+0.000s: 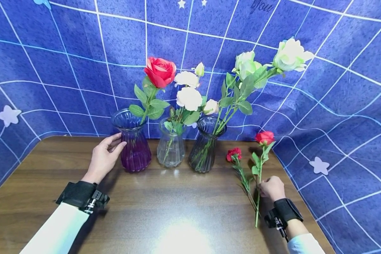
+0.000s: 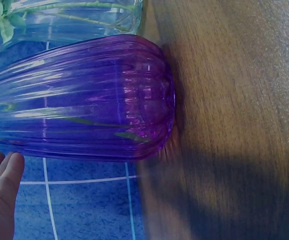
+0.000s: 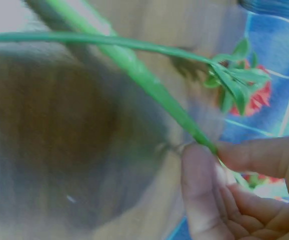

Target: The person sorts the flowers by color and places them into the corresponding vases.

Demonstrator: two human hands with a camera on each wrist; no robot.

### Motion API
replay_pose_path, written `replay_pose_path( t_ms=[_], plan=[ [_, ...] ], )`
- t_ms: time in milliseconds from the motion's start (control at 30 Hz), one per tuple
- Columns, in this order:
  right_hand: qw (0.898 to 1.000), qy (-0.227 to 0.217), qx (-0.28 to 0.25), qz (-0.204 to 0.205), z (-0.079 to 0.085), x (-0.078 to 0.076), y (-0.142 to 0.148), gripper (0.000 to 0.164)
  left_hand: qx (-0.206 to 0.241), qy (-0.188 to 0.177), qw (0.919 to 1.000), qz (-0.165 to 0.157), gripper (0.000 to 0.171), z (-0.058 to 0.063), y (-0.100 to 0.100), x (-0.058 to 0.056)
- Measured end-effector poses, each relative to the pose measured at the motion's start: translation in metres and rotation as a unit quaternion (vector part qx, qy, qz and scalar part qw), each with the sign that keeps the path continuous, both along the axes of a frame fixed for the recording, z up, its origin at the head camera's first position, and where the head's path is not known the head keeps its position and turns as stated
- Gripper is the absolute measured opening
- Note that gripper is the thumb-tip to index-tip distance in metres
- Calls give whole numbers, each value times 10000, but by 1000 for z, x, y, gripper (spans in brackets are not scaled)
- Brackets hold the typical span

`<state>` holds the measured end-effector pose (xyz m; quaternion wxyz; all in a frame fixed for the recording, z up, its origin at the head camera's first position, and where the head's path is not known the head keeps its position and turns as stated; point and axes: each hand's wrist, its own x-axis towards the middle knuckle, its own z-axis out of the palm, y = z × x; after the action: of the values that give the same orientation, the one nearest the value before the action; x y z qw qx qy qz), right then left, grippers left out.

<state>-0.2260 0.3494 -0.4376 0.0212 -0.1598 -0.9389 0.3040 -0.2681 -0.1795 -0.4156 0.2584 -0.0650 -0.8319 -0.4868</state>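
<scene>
My left hand (image 1: 105, 155) is at the left side of a ribbed blue-to-purple glass vase (image 1: 135, 151), its fingers fairly straight. In the left wrist view the fingertips (image 2: 15, 165) lie close beside the vase wall; whether they touch it I cannot tell. One large red rose (image 1: 160, 72) stands in that vase. At the right of the table, my right hand (image 1: 273, 187) pinches the green stem of a smaller red rose (image 1: 265, 138) between thumb and fingers. A red carnation (image 1: 234, 154) lies just left of it, and its thin stem crosses the rose's stem.
A clear glass vase (image 1: 170, 155) with white flowers (image 1: 189, 98) stands right of the purple one. Beside it is a dark grey vase (image 1: 201, 155) holding tall pale green-white roses (image 1: 292, 56). A blue gridded cloth (image 1: 82, 77) hangs behind the wooden table (image 1: 165, 204).
</scene>
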Motion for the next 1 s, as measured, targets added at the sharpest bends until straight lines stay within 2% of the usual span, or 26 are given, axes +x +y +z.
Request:
replay_pose_path(
  t_ms=[167, 300, 367, 667, 833, 1000],
  plan=[
    [9927, 969, 619, -364, 12, 2, 4, 21, 17, 33, 10000, -20, 40, 0, 0, 0],
    [9792, 1805, 545, -754, 18, 3, 2, 20, 64, 37, 10000, -35, 40, 0, 0, 1],
    [9724, 2081, 489, -940, 23, 4, 0, 20, 68, 28, 10000, -37, 41, 0, 0, 1],
    [9522, 2772, 348, -1237, 52, 15, -10, 20, 35, 27, 10000, -14, 40, -1, 1, 2],
    [9409, 3143, 136, -1253, 73, 24, -17, 21, 69, 74, 9999, -19, 39, -2, 1, 1],
    [9350, 3342, -240, -1161, 95, 35, -28, 22, 100, 138, 9998, -53, 40, -2, 1, 0]
  ],
)
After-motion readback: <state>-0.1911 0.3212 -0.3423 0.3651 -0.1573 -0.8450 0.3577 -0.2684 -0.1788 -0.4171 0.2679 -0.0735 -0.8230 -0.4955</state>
